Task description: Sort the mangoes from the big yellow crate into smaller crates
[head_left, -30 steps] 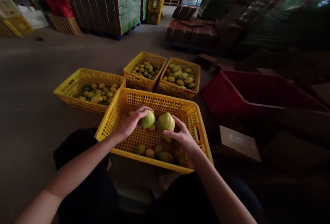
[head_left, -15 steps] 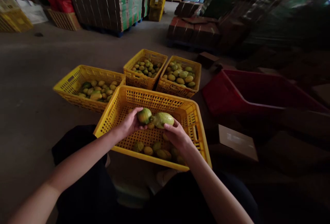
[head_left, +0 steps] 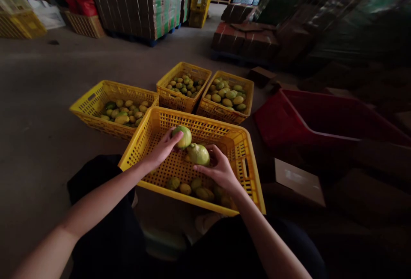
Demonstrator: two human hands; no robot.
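Note:
Both my hands are over a large yellow plastic crate (head_left: 189, 205) in front of me. My left hand (head_left: 165, 147) is closed on a rounded green-yellow papaya (head_left: 183, 137), its thumb across the fruit. My right hand (head_left: 221, 168) grips a second papaya (head_left: 199, 154), paler green with a knobbly narrow end pointing left toward the first. The two fruits are close together. Several more papayas (head_left: 204, 193) lie along the near side of the crate, partly in shadow.
Beyond stand three yellow crates of papayas: a left one (head_left: 81, 108), a middle one (head_left: 173, 99) and a right one (head_left: 221, 114). A red bin (head_left: 279, 120) and an open cardboard box (head_left: 298, 180) are at the right. Wrapped stacks (head_left: 128, 5) rise behind.
The left papaya has been raised slightly and turned, with my thumb now across it. My right hand has tilted its papaya so the narrow end faces more toward me.

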